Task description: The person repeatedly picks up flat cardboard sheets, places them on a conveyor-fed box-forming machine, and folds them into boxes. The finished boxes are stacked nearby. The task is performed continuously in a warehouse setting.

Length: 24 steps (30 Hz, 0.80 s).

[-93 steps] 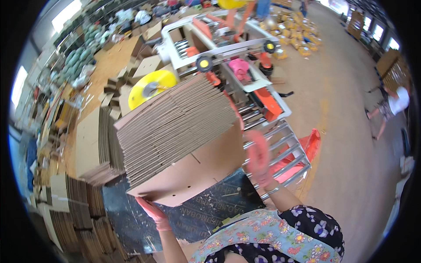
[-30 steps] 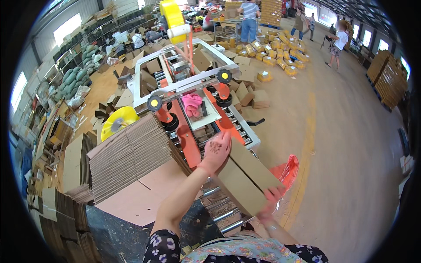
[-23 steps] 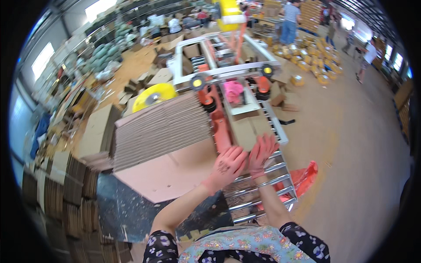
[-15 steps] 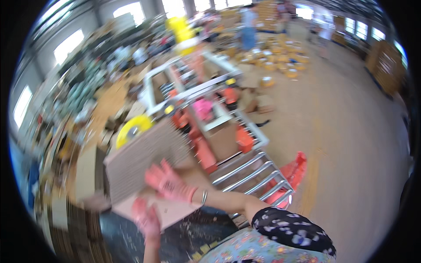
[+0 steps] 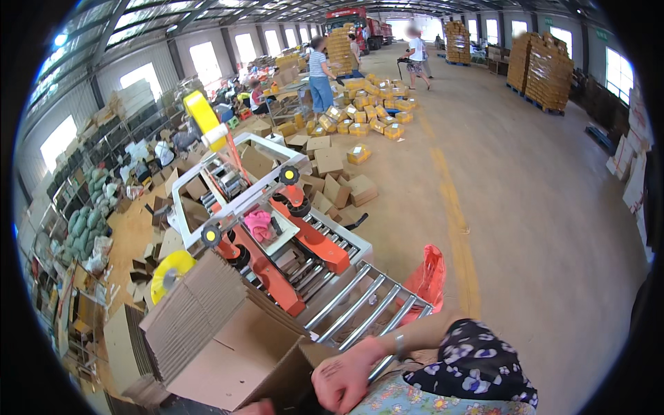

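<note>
Two grips (image 5: 344,378) seemingly hold one carton (image 5: 282,377) beside one stack (image 5: 197,318).

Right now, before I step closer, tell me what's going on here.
A person is handling a partly opened box beside the stack of flat cardboard. The right hand is at the box's right side, fingers curled; the left hand barely shows at the lower edge, so its grip can't be told. Rollers lead up to a machine ahead.

Over my feed I see the dark tabletop (image 5: 185,408), left of the roller conveyor (image 5: 351,309), carrying stacked flattened cartons (image 5: 207,328); the floor (image 5: 526,242) beyond that conveyor bears yellow parcels (image 5: 358,129).
</note>
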Each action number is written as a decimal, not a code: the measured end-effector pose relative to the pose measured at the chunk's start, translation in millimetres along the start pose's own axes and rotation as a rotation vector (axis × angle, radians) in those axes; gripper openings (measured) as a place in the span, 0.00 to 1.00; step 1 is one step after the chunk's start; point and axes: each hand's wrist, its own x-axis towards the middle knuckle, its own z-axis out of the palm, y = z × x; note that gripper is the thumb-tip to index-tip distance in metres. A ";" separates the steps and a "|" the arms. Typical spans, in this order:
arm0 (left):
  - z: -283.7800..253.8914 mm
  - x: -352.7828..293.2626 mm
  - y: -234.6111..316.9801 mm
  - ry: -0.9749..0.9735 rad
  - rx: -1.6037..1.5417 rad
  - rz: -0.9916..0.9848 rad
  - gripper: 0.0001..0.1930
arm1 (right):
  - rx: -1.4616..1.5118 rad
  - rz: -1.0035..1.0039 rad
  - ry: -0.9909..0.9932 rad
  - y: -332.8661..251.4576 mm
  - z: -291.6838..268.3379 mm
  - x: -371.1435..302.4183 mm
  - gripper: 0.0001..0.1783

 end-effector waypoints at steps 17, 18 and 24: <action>49.5 -40.5 0.6 0.146 0.018 0.123 0.34 | -1.042 0.383 0.323 63.1 40.7 -91.0 0.23; 63.0 -47.1 -0.1 0.246 -0.067 -0.025 0.33 | -0.976 0.394 0.358 66.8 54.2 -115.5 0.23; 110.8 87.8 32.6 -0.677 -1.267 -0.688 0.31 | -0.921 0.397 1.048 38.2 81.1 -167.9 0.15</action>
